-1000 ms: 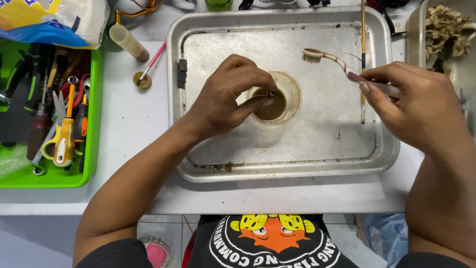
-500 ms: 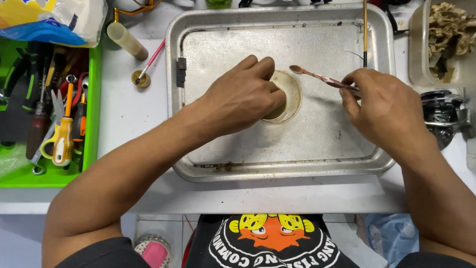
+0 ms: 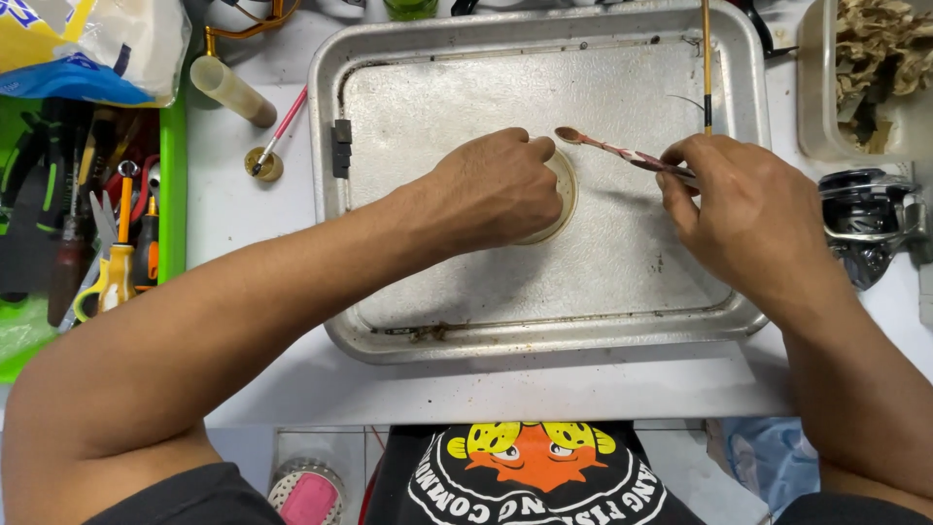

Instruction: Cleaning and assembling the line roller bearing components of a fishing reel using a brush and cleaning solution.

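Note:
A metal tray [image 3: 408, 97] lies on the white table. In its middle sits a small round shallow dish [image 3: 562, 194], mostly covered by my left hand [image 3: 491, 190], whose fingers close over something in the dish that I cannot make out. My right hand [image 3: 743, 209] grips the handle of a small brush with a worn, reddish-patterned handle [image 3: 622, 151]. The brush head points left and hovers at the dish's upper rim, just beside my left fingertips.
A thin rod [image 3: 707, 63] lies along the tray's right side, and a small black block [image 3: 341, 148] sits at its left rim. Left of the tray: a green bin of hand tools [image 3: 97, 224], a plastic tube [image 3: 231, 90], a fine brush in a brass cap [image 3: 264, 160]. A fishing reel [image 3: 865, 219] lies at right.
My left hand has slid down and right over the dish, hiding most of it. My right hand has lowered the brush and brought its head left to the dish rim.

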